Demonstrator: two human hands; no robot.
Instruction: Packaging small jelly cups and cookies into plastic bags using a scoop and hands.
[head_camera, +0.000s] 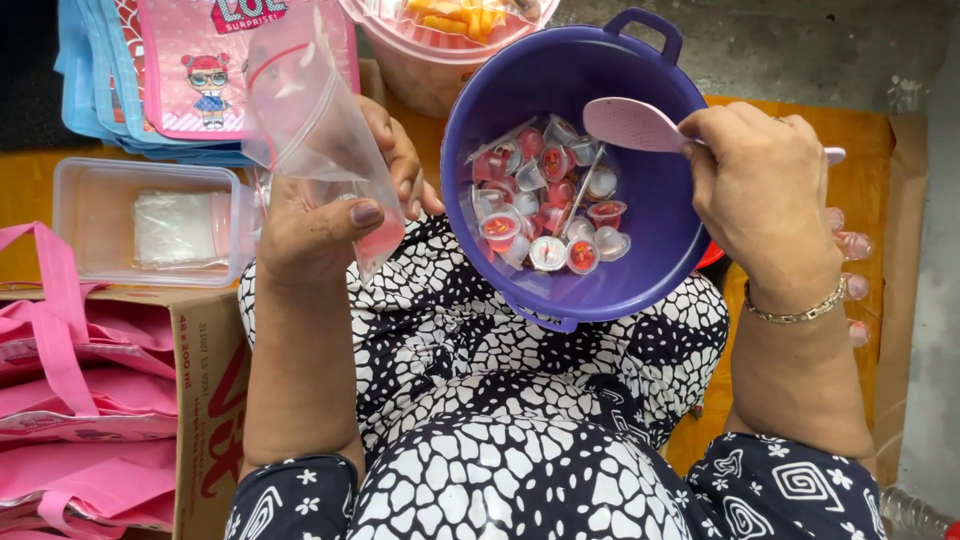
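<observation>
Sitting over a black-and-white patterned lap, left hand (320, 220) pinches a clear plastic zip bag (320, 130) open, right hand (765, 185) closed round a pink plastic scoop (635, 125) above a purple plastic tub (660, 200) of small sealed jelly cups (545, 205), orange mat (860, 160) and grey concrete floor (800, 45) beyond.

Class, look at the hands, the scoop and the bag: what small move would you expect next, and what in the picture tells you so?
Probably dipping the pink scoop into the jelly cups. The right hand holds it empty above the purple tub, while the left hand holds a clear bag up beside the tub.
</observation>
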